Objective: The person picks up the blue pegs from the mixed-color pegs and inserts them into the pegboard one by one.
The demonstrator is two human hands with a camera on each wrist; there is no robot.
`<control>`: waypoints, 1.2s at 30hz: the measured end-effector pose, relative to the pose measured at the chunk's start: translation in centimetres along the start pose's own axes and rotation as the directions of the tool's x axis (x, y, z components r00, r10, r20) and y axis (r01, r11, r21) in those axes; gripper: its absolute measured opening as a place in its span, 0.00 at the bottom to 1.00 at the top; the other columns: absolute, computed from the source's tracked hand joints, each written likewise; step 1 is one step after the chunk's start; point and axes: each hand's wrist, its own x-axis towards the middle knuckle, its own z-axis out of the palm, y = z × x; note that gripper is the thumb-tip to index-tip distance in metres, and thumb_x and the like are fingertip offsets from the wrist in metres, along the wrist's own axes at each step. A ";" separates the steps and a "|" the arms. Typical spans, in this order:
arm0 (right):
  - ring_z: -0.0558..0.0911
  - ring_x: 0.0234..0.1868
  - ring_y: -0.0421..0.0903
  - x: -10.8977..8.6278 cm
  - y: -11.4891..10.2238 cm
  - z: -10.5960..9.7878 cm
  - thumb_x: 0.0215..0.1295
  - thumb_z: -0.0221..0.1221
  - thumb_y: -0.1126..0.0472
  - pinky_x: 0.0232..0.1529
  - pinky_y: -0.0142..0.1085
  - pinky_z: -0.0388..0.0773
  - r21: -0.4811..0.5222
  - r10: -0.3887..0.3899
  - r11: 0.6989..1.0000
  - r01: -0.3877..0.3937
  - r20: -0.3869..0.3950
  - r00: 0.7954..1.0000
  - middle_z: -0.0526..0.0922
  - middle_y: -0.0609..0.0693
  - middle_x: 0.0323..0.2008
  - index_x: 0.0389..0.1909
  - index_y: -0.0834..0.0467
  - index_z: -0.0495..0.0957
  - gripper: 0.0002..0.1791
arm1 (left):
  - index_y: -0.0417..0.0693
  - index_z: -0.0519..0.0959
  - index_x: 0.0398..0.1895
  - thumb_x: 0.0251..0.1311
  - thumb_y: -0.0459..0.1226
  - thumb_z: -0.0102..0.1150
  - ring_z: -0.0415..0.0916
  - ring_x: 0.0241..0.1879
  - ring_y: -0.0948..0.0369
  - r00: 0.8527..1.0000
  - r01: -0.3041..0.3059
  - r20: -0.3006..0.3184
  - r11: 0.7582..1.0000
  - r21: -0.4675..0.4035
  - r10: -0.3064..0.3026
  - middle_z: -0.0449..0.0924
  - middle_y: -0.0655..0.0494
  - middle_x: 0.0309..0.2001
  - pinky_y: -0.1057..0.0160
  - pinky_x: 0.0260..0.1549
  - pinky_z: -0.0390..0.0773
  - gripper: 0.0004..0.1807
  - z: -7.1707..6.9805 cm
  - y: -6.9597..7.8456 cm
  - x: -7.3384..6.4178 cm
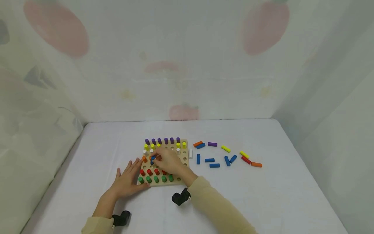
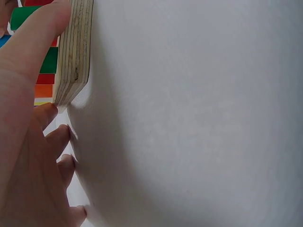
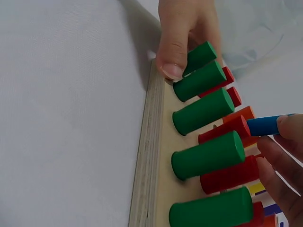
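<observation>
My right hand [image 1: 169,161] pinches a blue peg [image 3: 263,126] between thumb and fingers over the wooden pegboard [image 1: 181,159]. In the right wrist view the peg stands out beyond the tops of the red pegs [image 3: 229,174]. My left hand [image 1: 125,182] rests at the board's left front corner, fingers spread along the side and thumb on the front edge. Green pegs [image 1: 156,179] fill most of the front row, with red ones behind. Orange [image 1: 144,159], white [image 1: 145,152], yellow [image 1: 146,147] and purple pegs [image 1: 159,141] stand farther back; my right hand hides part of these rows.
Loose pegs lie right of the board: several blue [image 1: 214,165], yellow [image 1: 226,149], orange [image 1: 256,164], one red [image 1: 246,160], one purple [image 1: 212,144], and a white one [image 1: 191,153] close by the board's right edge. Fabric walls stand behind and at both sides of the white table [image 1: 263,201].
</observation>
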 end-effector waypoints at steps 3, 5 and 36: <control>0.76 0.35 0.31 0.3 -0.2 0.4 0.62 0.58 0.59 0.32 0.17 0.72 -0.004 -0.021 1.000 0.021 0.024 0.999 0.79 0.41 0.42 0.45 0.52 0.77 0.10 | 0.50 0.51 0.72 0.40 0.66 0.61 0.42 0.69 0.39 1.000 -0.005 -0.004 1.000 -0.001 0.005 0.49 0.45 0.71 0.26 0.56 0.33 0.57 0.0 0.0 0.0; 0.77 0.37 0.31 0.4 -0.4 0.7 0.62 0.58 0.60 0.32 0.17 0.72 -0.035 -0.040 0.999 0.041 0.030 0.999 0.79 0.41 0.43 0.45 0.52 0.77 0.10 | 0.50 0.51 0.72 0.41 0.65 0.61 0.42 0.69 0.39 1.000 -0.013 -0.011 1.000 -0.002 0.013 0.49 0.45 0.71 0.26 0.56 0.33 0.57 0.0 0.0 0.0; 0.74 0.33 0.26 1.8 -0.9 3.6 0.61 0.59 0.58 0.34 0.15 0.70 -0.220 -0.072 0.973 0.075 0.023 0.997 0.82 0.37 0.39 0.42 0.46 0.79 0.09 | 0.70 0.44 0.72 0.39 0.67 0.61 0.43 0.69 0.39 1.000 -0.002 -0.014 1.000 0.002 0.002 0.49 0.45 0.71 0.25 0.55 0.33 0.56 0.2 -0.1 0.0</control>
